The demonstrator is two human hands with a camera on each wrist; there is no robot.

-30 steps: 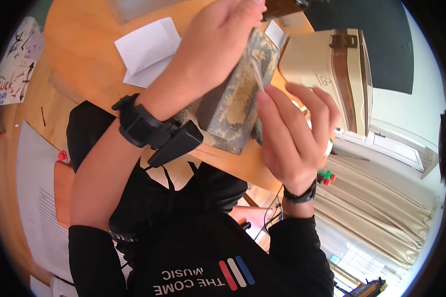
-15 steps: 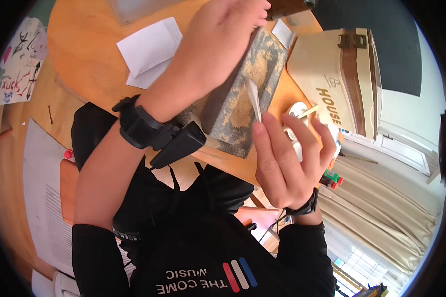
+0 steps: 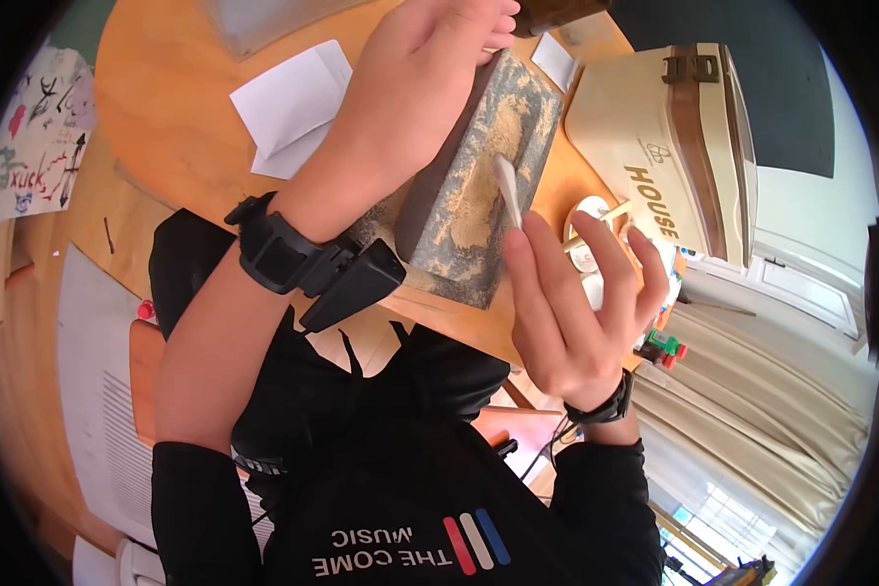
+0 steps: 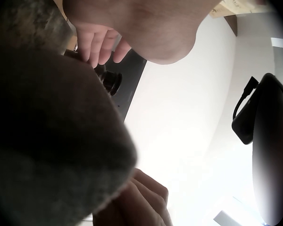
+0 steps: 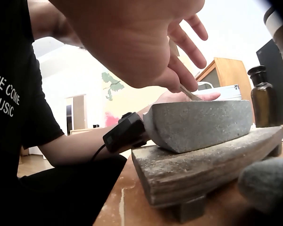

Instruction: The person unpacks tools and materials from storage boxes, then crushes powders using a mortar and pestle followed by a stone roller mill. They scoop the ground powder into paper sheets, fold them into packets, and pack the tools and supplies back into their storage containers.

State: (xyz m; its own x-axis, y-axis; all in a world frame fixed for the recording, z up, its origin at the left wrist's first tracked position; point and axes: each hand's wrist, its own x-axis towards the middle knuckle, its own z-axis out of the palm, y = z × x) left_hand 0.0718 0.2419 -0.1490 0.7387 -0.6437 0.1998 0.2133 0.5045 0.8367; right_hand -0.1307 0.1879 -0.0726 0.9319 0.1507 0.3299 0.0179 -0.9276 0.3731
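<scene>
A grey stone trough [image 3: 474,259] holds tan powder [image 3: 503,127]. It sits on a low wooden stand [image 5: 198,165]. My right hand [image 3: 576,303] pinches a slim pale spatula [image 3: 510,190] between thumb and index finger, the other fingers spread loosely. The spatula's wider end points down into the powder. Along the trough's far left side rests my left hand [image 3: 439,68], its fingers extended past the far end. In the left wrist view, the left fingers [image 4: 104,47] hang beyond the stone's dark edge and grip nothing visible.
A brown bottle [image 5: 263,101] stands past the trough's far end. To the right is a cream case [image 3: 635,127] marked HOUSE, with small white round containers [image 3: 586,254] beside it. White papers [image 3: 293,103] lie left. A rounded grey stone [image 5: 269,181] is near the stand.
My right hand has drawn slightly back toward me with the spatula, then its tip has dipped toward the powder. The left hand stays at the trough. The head view has shifted slightly.
</scene>
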